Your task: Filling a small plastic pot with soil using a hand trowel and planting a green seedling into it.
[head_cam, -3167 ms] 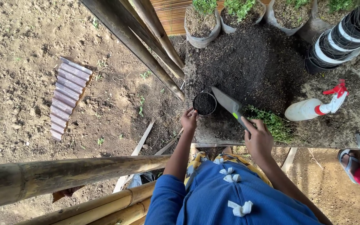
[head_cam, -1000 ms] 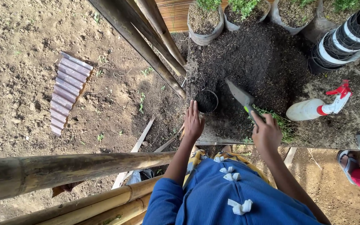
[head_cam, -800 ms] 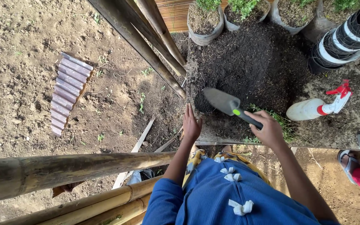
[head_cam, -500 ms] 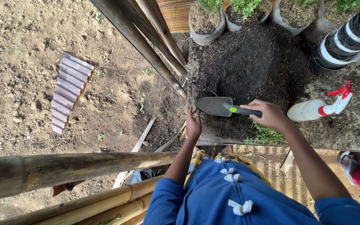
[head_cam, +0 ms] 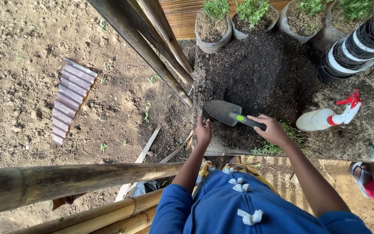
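My right hand [head_cam: 272,129] grips the black handle of a grey garden trowel [head_cam: 224,112] with a green dot on it. The blade lies flat over a small black pot of dark soil, which it almost wholly hides. My left hand [head_cam: 204,131] rests against the near side of that pot, fingers up along it. Both sit at the front left corner of a raised bench by a big heap of dark soil [head_cam: 258,69].
A white spray bottle [head_cam: 323,118] with a red trigger lies right of my hand. Potted seedlings [head_cam: 213,24] line the back. Stacked black pots [head_cam: 353,41] stand back right. Bamboo poles [head_cam: 152,47] slant left of the bench. Another person's sandalled foot [head_cam: 362,173] shows lower right.
The trowel swung from the soil heap leftward over the small pot and now covers it. My left hand closed in against the pot's side.
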